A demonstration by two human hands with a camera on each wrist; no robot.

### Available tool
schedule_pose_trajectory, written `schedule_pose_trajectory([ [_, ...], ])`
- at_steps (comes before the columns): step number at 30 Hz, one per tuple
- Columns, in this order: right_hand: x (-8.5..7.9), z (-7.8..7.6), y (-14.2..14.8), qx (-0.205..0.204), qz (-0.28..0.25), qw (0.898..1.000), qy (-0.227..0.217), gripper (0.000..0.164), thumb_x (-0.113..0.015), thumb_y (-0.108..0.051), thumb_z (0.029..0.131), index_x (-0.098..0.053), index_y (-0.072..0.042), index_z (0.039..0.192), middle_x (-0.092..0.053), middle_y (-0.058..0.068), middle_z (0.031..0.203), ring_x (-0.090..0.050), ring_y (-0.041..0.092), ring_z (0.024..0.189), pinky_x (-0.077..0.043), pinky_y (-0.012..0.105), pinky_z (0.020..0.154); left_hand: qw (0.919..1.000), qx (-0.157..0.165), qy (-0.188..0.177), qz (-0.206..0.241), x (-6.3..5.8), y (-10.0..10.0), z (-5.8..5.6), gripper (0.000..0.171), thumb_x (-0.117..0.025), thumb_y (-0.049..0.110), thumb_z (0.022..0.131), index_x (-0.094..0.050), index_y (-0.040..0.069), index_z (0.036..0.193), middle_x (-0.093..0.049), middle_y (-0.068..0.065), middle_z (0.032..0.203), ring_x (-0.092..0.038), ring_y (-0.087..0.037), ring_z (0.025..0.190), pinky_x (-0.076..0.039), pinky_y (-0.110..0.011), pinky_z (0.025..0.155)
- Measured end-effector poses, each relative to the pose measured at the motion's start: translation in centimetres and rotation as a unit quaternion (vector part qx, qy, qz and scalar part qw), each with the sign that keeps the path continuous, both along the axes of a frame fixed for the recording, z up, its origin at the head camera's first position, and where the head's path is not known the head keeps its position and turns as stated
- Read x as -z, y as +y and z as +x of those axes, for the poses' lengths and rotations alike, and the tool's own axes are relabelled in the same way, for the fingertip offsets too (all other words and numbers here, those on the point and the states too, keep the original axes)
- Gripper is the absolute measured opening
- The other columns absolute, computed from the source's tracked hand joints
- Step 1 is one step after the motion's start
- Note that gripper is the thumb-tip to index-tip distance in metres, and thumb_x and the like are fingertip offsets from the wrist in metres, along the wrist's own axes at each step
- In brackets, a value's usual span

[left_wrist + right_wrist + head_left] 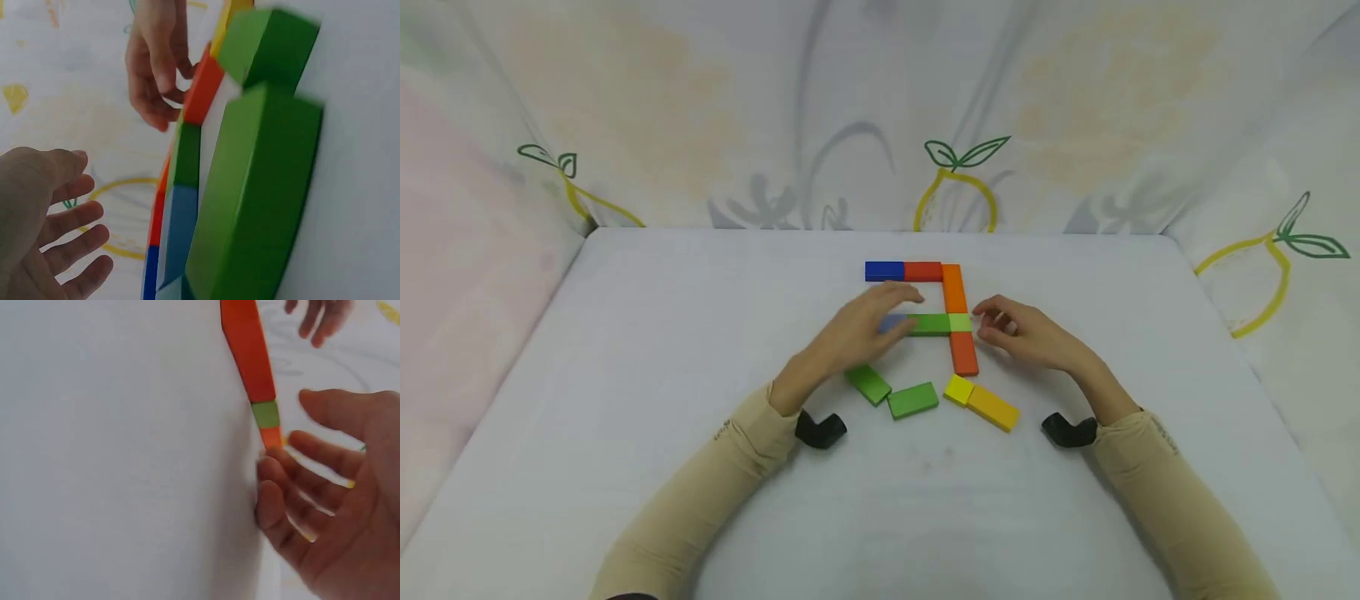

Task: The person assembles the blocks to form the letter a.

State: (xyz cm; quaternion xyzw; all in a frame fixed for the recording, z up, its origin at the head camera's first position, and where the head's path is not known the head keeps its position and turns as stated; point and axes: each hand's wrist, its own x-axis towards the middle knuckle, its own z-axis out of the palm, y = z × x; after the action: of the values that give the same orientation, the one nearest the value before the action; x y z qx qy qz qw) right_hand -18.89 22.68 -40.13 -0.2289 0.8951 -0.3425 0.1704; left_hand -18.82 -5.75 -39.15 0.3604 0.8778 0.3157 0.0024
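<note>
Over the left part of a wooden block layout hovers my left hand (859,327), fingers spread and nothing held. It partly hides a light blue block (891,322) and a green block (929,325) in the middle row. My right hand (1028,335) is just right of a small light green block (960,322), fingers loosely bent, holding nothing. Above that block runs an orange block (954,287); below it, a red-orange block (964,354). A blue block (884,272) and a red block (922,272) form the far row. In the right wrist view, fingertips (270,503) come close to the block column; contact is unclear.
Nearer the person, two green blocks, one left (868,384) and one right (913,401), lie at angles. A yellow cube (958,390) touches an amber block (994,407). Black devices sit at the left wrist (822,431) and right wrist (1070,431). Patterned cloth (865,108) rises behind the white table (700,275).
</note>
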Motion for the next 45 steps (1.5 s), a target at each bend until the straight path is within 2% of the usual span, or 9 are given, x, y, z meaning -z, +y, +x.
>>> schedule_pose_trajectory([
  [5,-0.2,-2.5,-0.9,-0.019,0.009,0.998,0.055,0.054,-0.057,-0.031,0.095,-0.038,-0.015,0.143,-0.035,0.011,0.147,-0.038,0.029,0.131,-0.037,0.051,0.105,0.9939,-0.021,0.020,-0.106,-0.5,-1.0,-3.3,0.043,-0.052,0.030,0.097,-0.051,0.010,0.135,-0.046,-0.013,0.141,-0.044,-0.030,0.130,-0.037,-0.046,0.107],
  [8,-0.1,-3.5,-2.0,-0.032,0.043,0.995,0.085,0.055,-0.056,-0.031,0.095,-0.038,-0.014,0.144,-0.027,0.012,0.152,-0.030,0.031,0.138,-0.029,0.052,0.111,0.9844,-0.031,0.026,-0.171,0.0,-0.5,-4.1,0.046,-0.049,0.035,0.098,-0.048,0.012,0.138,-0.042,-0.014,0.144,-0.041,-0.032,0.131,-0.037,-0.049,0.106],
  [12,-0.5,-4.4,-3.5,-0.045,0.104,0.988,0.106,0.055,-0.055,-0.029,0.096,-0.038,-0.010,0.144,-0.026,0.013,0.153,-0.028,0.032,0.139,-0.029,0.051,0.111,0.9722,-0.048,0.034,-0.226,0.7,0.0,-4.4,0.051,-0.042,0.041,0.100,-0.044,0.012,0.141,-0.039,-0.012,0.146,-0.038,-0.030,0.134,-0.037,-0.047,0.106],
  [19,-1.8,-5.0,-5.1,-0.083,0.172,0.975,0.113,0.056,-0.055,-0.027,0.095,-0.039,-0.002,0.142,-0.031,0.018,0.150,-0.029,0.036,0.138,-0.027,0.050,0.112,0.9693,-0.048,0.030,-0.239,0.6,-0.2,-4.9,0.054,-0.038,0.043,0.100,-0.040,0.010,0.144,-0.036,-0.010,0.149,-0.034,-0.028,0.136,-0.035,-0.045,0.108],
  [27,-2.2,-5.7,-6.1,-0.090,0.155,0.978,0.110,0.052,-0.056,-0.025,0.095,-0.044,0.001,0.139,-0.036,0.019,0.146,-0.035,0.036,0.133,-0.031,0.049,0.111,0.9729,-0.061,-0.020,-0.222,0.2,-0.9,-5.3,0.056,-0.039,0.045,0.100,-0.039,0.012,0.145,-0.033,-0.008,0.151,-0.029,-0.027,0.139,-0.035,-0.045,0.109],
  [31,-2.0,-5.5,-5.3,-0.071,0.112,0.987,0.086,0.046,-0.054,-0.023,0.096,-0.048,-0.004,0.137,-0.037,0.017,0.146,-0.036,0.033,0.132,-0.031,0.051,0.110,0.9791,-0.049,-0.022,-0.196,0.5,-1.2,-4.6,0.054,-0.039,0.045,0.100,-0.040,0.014,0.144,-0.035,-0.009,0.149,-0.033,-0.027,0.137,-0.035,-0.046,0.109],
  [38,-1.8,-4.5,-3.3,-0.026,0.055,0.996,0.062,0.043,-0.055,-0.023,0.095,-0.049,-0.006,0.135,-0.043,0.015,0.137,-0.044,0.031,0.125,-0.039,0.050,0.104,0.9854,0.007,0.041,-0.165,0.6,-2.2,-1.2,0.041,-0.050,0.035,0.097,-0.054,0.016,0.134,-0.047,-0.009,0.140,-0.044,-0.029,0.130,-0.041,-0.048,0.102],
  [41,-1.5,-3.9,-2.4,-0.020,0.031,0.998,0.046,0.036,-0.055,-0.021,0.096,-0.052,-0.006,0.128,-0.052,0.012,0.121,-0.052,0.026,0.109,-0.047,0.042,0.094,0.9852,-0.005,0.068,-0.157,0.9,-2.7,-0.1,0.036,-0.054,0.032,0.096,-0.059,0.017,0.129,-0.053,-0.007,0.133,-0.049,-0.027,0.122,-0.045,-0.046,0.095],
  [45,-1.3,-2.9,-1.9,-0.002,0.034,0.999,0.017,0.021,-0.057,-0.022,0.095,-0.056,-0.009,0.111,-0.060,0.006,0.095,-0.055,0.019,0.086,-0.048,0.033,0.076,0.9870,-0.060,0.080,-0.126,1.3,-3.4,0.6,0.032,-0.060,0.025,0.093,-0.063,0.015,0.123,-0.057,-0.007,0.124,-0.054,-0.026,0.113,-0.048,-0.043,0.088],
])
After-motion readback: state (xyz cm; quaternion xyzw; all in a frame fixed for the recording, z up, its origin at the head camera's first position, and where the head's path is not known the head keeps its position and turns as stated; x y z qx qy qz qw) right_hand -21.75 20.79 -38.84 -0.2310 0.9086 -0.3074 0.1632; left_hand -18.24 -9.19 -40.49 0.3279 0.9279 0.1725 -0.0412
